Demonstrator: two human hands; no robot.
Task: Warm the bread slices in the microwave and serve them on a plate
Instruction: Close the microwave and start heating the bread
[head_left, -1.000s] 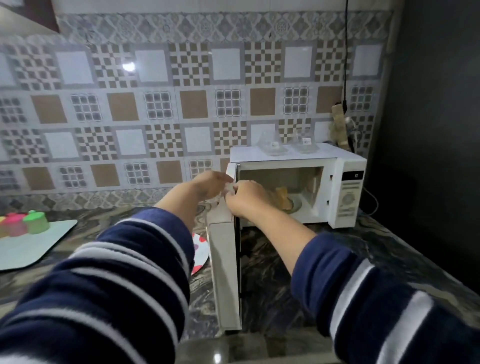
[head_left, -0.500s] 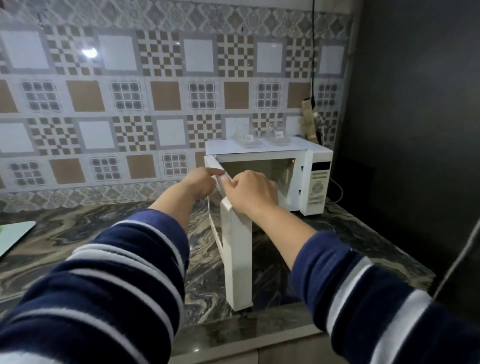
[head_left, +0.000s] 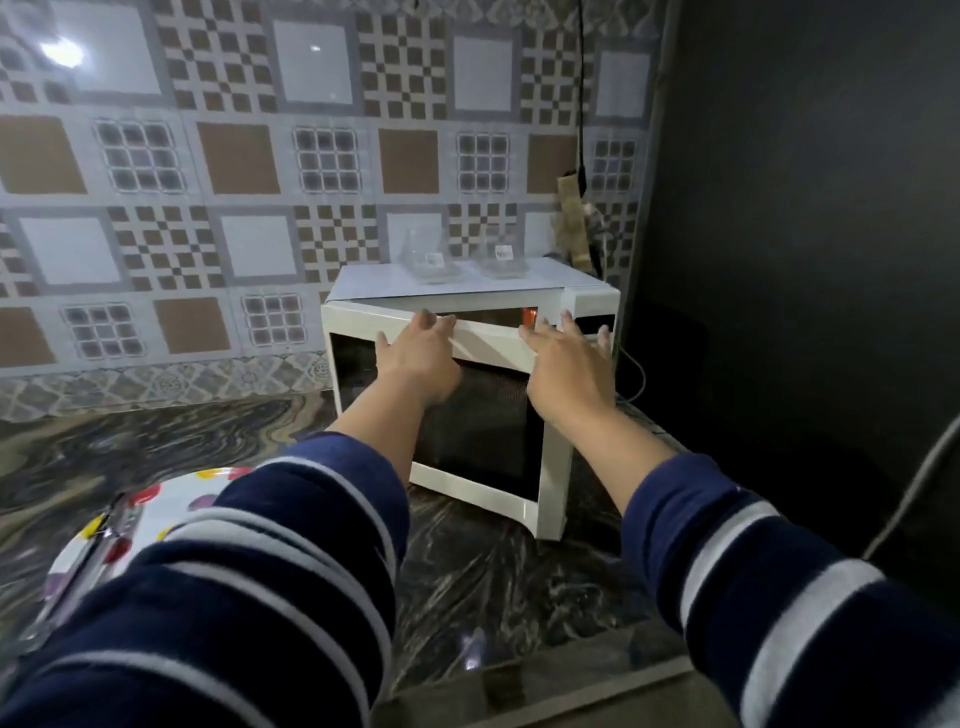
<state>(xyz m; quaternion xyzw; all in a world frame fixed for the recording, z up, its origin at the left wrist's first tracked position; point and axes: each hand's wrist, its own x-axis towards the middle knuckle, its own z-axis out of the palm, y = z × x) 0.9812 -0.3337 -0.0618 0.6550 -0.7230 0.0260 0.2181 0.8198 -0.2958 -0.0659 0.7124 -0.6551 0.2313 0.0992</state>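
A white microwave (head_left: 592, 296) stands on the marble counter against the tiled wall. Its door (head_left: 483, 441), white-framed with a dark window, is swung most of the way toward the cabinet, with a narrow lit gap left at the top right. My left hand (head_left: 418, 358) presses flat on the door's upper part, fingers straight over its top edge. My right hand (head_left: 566, 366) lies spread against the door's right end near the control panel. The bread is hidden inside. A white plate (head_left: 156, 509) with coloured dots sits at lower left, partly behind my sleeve.
Two clear glass containers (head_left: 428, 257) stand on top of the microwave. A black cable (head_left: 583, 104) hangs down the wall to a plug behind it. A dark wall closes the right side. A shiny utensil (head_left: 98, 540) lies across the plate.
The door has swung from wide open to nearly closed. Both hands went from holding its top edge to pressing flat on its front. The view has shifted, bringing the plate in.
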